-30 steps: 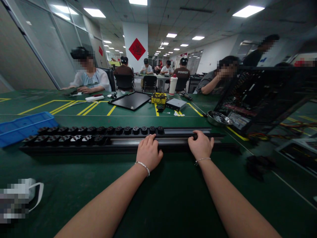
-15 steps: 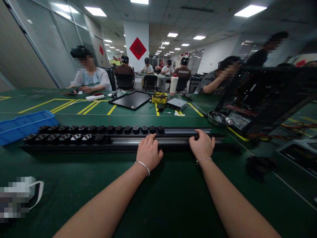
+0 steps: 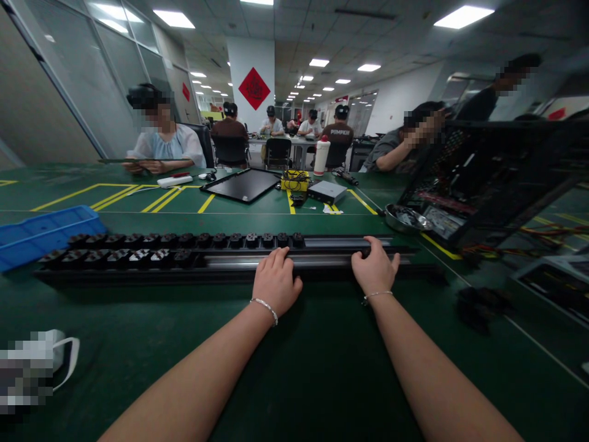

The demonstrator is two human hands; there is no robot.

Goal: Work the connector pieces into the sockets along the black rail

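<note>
Two long black power-strip housings lie side by side across the table. The front housing [image 3: 230, 263] has several black socket modules [image 3: 120, 256] at its left end and a bare metallic channel to their right. More socket modules [image 3: 219, 240] fill the rear housing [image 3: 338, 243] up to about its middle. My left hand [image 3: 276, 279] grips the front housing, fingers over its top and thumb at the near side. Further right, my right hand [image 3: 373, 269] is curled above the same channel, thumb and index finger around a small black piece [image 3: 365, 252], mostly hidden.
A blue plastic tray [image 3: 50, 230] stands at the left. Behind the housings lie a black flat panel [image 3: 242, 185], a yellow basket [image 3: 294, 180] and a grey box [image 3: 327, 191]. A metal bowl [image 3: 407, 218] sits beside an open computer case [image 3: 497, 178]. Other people sit across the table.
Both my hands keep their places on the front housing. The view shifts very slightly. Across the table, the person at the left now holds a flat dark strip higher.
</note>
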